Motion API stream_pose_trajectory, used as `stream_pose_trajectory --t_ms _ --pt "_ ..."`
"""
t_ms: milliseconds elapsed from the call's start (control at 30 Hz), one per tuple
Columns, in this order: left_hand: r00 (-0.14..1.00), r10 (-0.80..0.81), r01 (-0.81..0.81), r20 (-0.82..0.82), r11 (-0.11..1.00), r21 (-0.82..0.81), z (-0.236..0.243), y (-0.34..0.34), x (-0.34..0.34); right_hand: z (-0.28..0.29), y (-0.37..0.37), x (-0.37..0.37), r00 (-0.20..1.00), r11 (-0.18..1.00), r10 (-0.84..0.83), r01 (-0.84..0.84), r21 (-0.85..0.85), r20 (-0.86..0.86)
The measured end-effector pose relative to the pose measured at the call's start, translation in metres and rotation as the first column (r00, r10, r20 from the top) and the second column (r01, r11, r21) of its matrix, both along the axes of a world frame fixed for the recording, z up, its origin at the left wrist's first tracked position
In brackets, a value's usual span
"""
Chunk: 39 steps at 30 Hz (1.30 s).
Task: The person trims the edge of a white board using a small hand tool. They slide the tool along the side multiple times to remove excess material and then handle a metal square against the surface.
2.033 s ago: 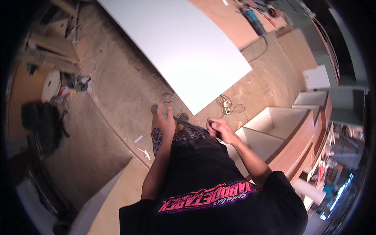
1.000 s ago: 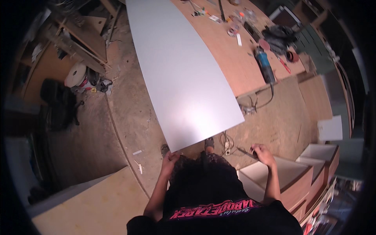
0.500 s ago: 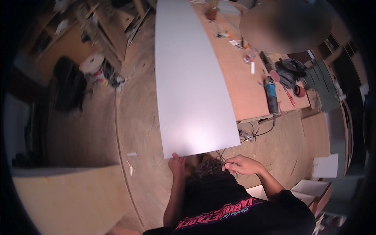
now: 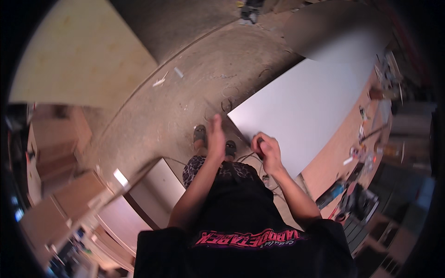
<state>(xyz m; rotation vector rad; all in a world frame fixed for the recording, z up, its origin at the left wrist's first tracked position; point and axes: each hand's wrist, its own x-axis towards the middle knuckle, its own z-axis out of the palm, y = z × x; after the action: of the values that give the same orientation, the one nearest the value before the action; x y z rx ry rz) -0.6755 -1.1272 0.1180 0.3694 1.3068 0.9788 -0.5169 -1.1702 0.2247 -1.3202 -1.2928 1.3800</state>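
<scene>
A large white panel (image 4: 296, 102) lies on the wooden workbench (image 4: 327, 171) to my right, its near corner pointing toward me. My left hand (image 4: 216, 139) is raised in front of my body, left of that corner. Its fingers are stretched out and somewhat blurred, and it touches nothing. Over the near edge of the panel, my right hand (image 4: 269, 152) has its fingers curled closed. Something small and dark shows between the thumb and fingers, too unclear to name.
A blue and black power tool (image 4: 331, 193) lies on the bench at right, among small items. Open drawer-like boxes (image 4: 157, 192) stand at lower left. A pale yellowish board (image 4: 79, 55) is at upper left. Cables (image 4: 250, 157) run near my feet.
The view has swung round, so the panel now sits to the right. My left hand has let go of the panel's near corner and lifted away. My right hand stays closed, now over the panel's edge.
</scene>
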Motion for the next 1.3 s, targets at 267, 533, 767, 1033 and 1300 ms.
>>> stream_pose_trajectory --t_ms 267,533,767,1033,1300 --pt "0.985 0.123 -0.115 -0.122 0.991 0.069 -0.017 0.044 0.054 -0.054 0.057 -0.01 0.969 0.954 0.21 -0.232 0.19 0.127" --pt "0.801 0.049 0.0 -0.597 0.997 0.081 -0.068 0.045 0.052 -0.084 0.054 -0.021 0.97 0.952 0.242 -0.243 0.185 0.031" --pt "0.804 -0.091 0.073 -0.588 0.996 -0.055 -0.02 0.025 0.065 -0.073 0.041 0.007 0.963 0.964 0.239 -0.219 0.152 -0.129" --pt "0.788 -0.256 0.172 -0.56 0.965 -0.198 -0.021 0.013 0.068 -0.072 0.043 -0.001 0.978 0.98 0.196 -0.193 0.047 -0.066" --pt "0.862 -0.192 0.121 -0.469 0.977 -0.178 -0.043 0.013 0.067 -0.081 0.037 -0.004 0.984 0.984 0.174 -0.173 0.049 -0.025"
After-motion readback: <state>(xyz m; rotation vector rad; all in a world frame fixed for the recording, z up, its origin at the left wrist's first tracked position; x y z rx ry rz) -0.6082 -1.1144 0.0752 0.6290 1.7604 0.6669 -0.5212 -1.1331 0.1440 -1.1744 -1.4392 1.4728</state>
